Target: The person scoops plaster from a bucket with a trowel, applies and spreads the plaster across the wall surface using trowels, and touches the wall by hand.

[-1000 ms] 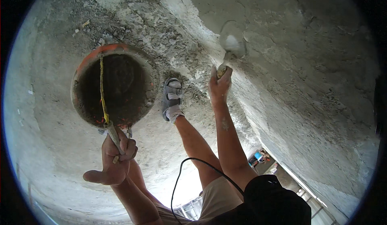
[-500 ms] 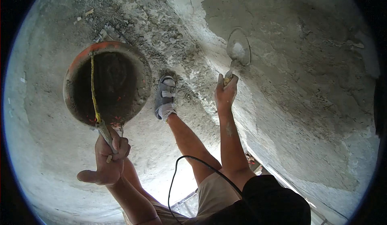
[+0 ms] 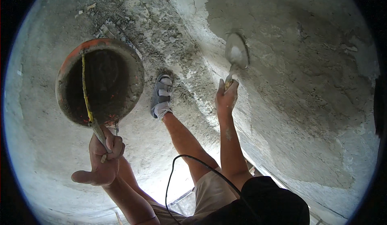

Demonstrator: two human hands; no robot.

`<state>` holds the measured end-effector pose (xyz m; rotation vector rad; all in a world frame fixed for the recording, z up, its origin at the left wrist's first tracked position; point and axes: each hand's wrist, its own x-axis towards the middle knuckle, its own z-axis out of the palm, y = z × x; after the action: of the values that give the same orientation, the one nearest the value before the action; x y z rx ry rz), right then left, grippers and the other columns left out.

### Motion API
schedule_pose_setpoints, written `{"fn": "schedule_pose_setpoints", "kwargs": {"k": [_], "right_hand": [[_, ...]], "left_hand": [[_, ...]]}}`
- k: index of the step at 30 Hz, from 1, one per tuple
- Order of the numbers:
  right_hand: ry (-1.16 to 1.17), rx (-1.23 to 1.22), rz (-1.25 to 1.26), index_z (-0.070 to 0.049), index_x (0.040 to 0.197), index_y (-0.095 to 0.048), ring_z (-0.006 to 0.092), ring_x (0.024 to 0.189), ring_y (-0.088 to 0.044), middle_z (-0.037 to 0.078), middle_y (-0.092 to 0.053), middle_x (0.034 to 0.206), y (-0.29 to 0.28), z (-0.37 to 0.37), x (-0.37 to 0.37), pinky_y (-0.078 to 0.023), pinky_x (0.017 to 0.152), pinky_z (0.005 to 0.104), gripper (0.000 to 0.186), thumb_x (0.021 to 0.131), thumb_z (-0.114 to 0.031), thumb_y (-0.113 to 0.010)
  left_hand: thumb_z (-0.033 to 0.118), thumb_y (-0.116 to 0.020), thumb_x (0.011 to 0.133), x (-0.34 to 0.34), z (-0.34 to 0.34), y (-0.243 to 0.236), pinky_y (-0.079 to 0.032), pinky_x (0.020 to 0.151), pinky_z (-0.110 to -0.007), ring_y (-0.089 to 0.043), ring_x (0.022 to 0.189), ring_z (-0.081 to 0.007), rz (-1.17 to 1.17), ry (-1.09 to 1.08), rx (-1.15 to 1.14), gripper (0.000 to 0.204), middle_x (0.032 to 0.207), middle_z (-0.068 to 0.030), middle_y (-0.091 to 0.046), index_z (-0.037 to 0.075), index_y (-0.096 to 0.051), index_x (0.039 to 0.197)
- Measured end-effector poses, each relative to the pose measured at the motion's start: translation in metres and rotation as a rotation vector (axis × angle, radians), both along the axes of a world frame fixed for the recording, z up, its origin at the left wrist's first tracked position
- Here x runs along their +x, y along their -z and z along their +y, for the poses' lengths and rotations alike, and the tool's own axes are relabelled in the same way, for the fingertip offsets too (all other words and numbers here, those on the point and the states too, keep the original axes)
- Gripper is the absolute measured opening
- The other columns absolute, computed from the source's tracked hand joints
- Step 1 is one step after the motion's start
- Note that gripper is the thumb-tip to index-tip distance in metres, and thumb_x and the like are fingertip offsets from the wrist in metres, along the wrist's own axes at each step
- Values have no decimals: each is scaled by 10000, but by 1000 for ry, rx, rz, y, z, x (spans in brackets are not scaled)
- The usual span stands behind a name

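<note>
My left hand (image 3: 104,154) is closed on the handle (image 3: 86,100) of a round orange bucket (image 3: 139,80), with its thumb sticking out to the left. The handle is yellow and crusted grey near my fingers, and it crosses the bucket's mouth to the far rim. Dried grey mortar coats the bucket, and its dark inside makes the contents hard to make out. In my right hand (image 3: 226,98) is a trowel (image 3: 237,51), gripped by its short handle. The rounded blade lies at the wall's surface, slightly blurred, with a pale bright patch on it.
Darker plaster covers much of the rough grey wall (image 3: 290,84) on the right. Crumbled mortar and debris (image 3: 149,31) lie along the wall's foot. My sandalled foot (image 3: 162,96) stands between bucket and wall. A black cable (image 3: 189,156) loops in front of my body.
The bucket and my left hand sit slightly farther left in view, as does my foot. The trowel blade has turned a little and shifted slightly against the wall. Both grips are unchanged.
</note>
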<state>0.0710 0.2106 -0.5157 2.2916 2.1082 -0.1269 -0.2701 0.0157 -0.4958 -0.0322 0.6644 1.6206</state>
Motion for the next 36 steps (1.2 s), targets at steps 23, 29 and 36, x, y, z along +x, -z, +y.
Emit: {"fn": "schedule_pose_setpoints", "kwargs": {"k": [23,29,36], "right_hand": [[-135,83,73,26,1095,-444,459,826,-587,293,-584,903,-4,29,-15,-465,719,469,355,891,-220,-598],[0,-220,-1,17,991,-464,465,802,-575,275,-583,828,29,3,15,-445,683,482,351,861,-267,-624],[-138,-373,290,-9,1067,-485,257,800,-591,146,-594,868,8,-54,-3,-476,703,375,426,785,-222,-723]], "left_hand": [[979,-363,545,2,0,-4,-263,595,-234,-269,577,-76,-1,84,21,1378,794,13,-375,-105,-234,1386],[981,-343,551,7,9,-6,-249,572,-212,-252,559,-62,-2,59,52,1371,794,14,-380,-110,-256,1377],[987,-238,572,8,-4,-13,-233,501,-184,-251,511,-37,135,32,-141,1298,779,37,-409,-111,-388,1248]]}}
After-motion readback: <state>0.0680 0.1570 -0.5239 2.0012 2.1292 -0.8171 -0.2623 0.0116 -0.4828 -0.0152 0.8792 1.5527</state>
